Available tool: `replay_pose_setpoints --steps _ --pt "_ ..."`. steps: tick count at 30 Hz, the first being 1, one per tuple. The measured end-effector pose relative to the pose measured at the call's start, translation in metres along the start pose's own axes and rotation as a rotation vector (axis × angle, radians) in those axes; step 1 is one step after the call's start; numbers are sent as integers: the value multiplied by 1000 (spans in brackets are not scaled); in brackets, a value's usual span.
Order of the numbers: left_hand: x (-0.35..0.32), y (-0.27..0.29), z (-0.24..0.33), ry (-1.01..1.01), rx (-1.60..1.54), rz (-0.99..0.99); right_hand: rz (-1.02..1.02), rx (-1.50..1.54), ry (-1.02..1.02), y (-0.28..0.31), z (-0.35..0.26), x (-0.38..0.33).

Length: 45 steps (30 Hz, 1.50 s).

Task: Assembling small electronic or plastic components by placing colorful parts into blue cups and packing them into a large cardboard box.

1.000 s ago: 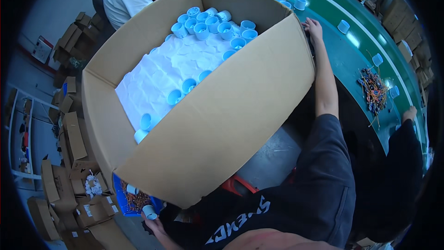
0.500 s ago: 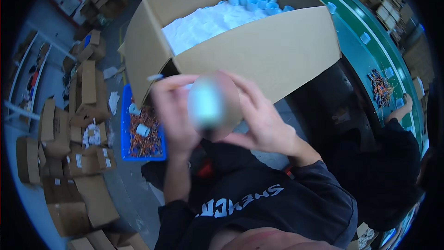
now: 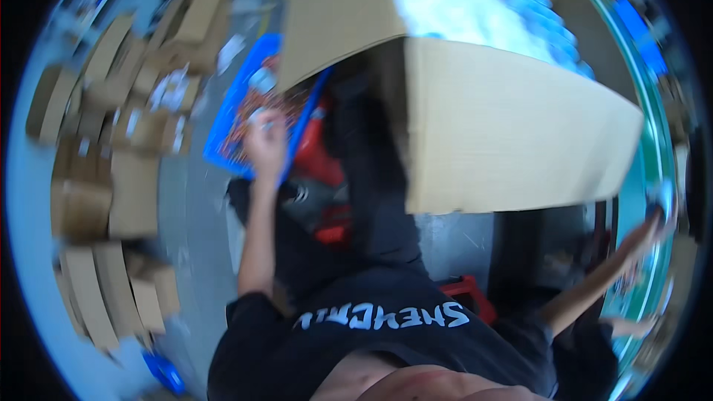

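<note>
Reaching down to the person's left, the left hand (image 3: 266, 141) sits over the near edge of a blue tray (image 3: 226, 130) that lies on the floor and holds a heap of small reddish-brown pieces (image 3: 249, 115) with a few pale ones among them; the fingers look curled close together, but motion blur hides whether they grip anything, so I cannot tell. The right hand (image 3: 653, 224) is stretched far to the right, at the edge of the green table (image 3: 645, 178), and it is too blurred and small to say whether it is spread or closed, or whether it touches anything. Between the two arms stands a large cardboard box (image 3: 512, 134), its open top showing white contents with blue caps (image 3: 535, 7) toward the far side; its near wall rises just beside the tray and over a red object (image 3: 327, 178) below. Stacks of flat and folded cartons (image 3: 111, 178) crowd the floor well to the left. As a judgement, the risk lies in the spread posture: with both arms out in opposite directions and the view swinging, the left hand could fumble the small pieces and scatter them over the tray's rim onto the floor, and a forearm could knock the box's corner and shift it.
</note>
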<state>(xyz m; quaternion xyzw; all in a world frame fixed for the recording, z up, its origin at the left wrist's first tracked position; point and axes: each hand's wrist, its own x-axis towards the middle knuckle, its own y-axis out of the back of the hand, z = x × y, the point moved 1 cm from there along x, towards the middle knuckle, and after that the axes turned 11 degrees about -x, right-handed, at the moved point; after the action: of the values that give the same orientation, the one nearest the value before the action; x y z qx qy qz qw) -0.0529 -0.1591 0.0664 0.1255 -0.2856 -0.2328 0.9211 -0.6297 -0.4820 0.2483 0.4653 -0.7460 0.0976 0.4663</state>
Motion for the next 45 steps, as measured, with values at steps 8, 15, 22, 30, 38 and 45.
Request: replay_pose_setpoints --steps 8,15,22,30,38,45 --pt "-11 121 -235 161 386 -302 -307 -213 -623 -138 293 66" --pt "5 71 -230 254 359 -197 -255 -766 -631 -167 358 109" --pt "19 101 -258 326 30 -280 -297 -746 -705 -204 377 126" --pt "46 70 -173 170 572 -140 -90 -190 -181 -57 119 28" --pt "-3 82 53 -664 272 210 -1177 555 508 -113 -246 -157" --pt "-29 62 86 -826 -49 93 -1528 1036 26 -196 -353 -251"
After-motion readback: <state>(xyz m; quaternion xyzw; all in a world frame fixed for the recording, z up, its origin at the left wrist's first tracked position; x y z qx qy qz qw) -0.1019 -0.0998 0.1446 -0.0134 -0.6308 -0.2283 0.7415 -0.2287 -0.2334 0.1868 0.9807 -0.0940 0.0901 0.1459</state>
